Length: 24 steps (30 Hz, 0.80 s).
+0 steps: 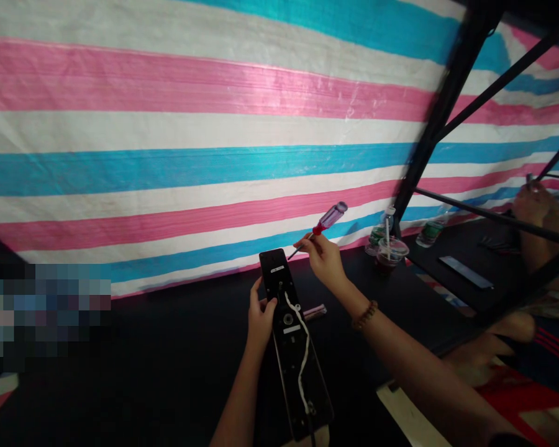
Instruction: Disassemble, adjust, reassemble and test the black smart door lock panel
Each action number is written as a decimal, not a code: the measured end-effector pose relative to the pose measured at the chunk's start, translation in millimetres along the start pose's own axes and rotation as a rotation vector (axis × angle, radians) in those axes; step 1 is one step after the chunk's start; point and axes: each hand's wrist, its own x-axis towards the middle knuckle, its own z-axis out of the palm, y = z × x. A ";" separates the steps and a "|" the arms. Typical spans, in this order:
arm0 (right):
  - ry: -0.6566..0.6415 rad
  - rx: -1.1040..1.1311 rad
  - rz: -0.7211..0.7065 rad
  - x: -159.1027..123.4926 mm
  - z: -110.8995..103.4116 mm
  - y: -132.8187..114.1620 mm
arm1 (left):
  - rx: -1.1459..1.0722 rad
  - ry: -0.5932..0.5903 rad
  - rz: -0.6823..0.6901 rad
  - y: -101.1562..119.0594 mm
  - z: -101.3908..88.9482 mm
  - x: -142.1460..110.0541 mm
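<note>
My left hand [259, 318] grips the left edge of a long black panel [294, 347] that stands tilted up from the dark table [144, 360]. A white cable [302, 354] runs down the panel's face. My right hand [323, 256], with a bead bracelet at the wrist, pinches a screwdriver [320, 228] with a clear purple and red handle. Its tip points down at the panel's upper right edge.
A striped pink, blue and white tarp [214, 124] hangs behind the table. A small pink object [315, 311] lies beside the panel. Two bottles and a lidded cup [391, 251] stand at the right. Black frame bars [451, 93] rise there. Another person's hand [533, 205] and arm are at the far right.
</note>
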 end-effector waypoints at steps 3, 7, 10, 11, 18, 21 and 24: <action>-0.005 -0.053 -0.017 19.8 12.7 21.3 | -0.017 0.003 -0.015 2.5 1.9 -1.1; -0.062 -0.170 -0.074 37.6 25.7 40.4 | -0.042 0.003 -0.021 1.8 2.1 -1.3; -0.112 -0.203 -0.079 45.7 28.3 45.1 | -0.051 0.000 -0.013 0.7 1.4 -0.9; -0.123 -0.195 -0.076 47.6 28.3 45.3 | -0.053 -0.003 -0.012 0.8 1.3 -1.0; -0.198 -0.244 -0.106 48.3 25.5 38.6 | -0.061 -0.002 -0.019 3.4 2.4 -1.6; -0.204 -0.264 -0.114 45.1 24.7 35.6 | -0.065 0.001 -0.024 3.3 2.8 -1.3; -0.216 -0.286 -0.137 42.7 23.5 32.5 | -0.074 -0.002 -0.026 3.1 3.0 -1.2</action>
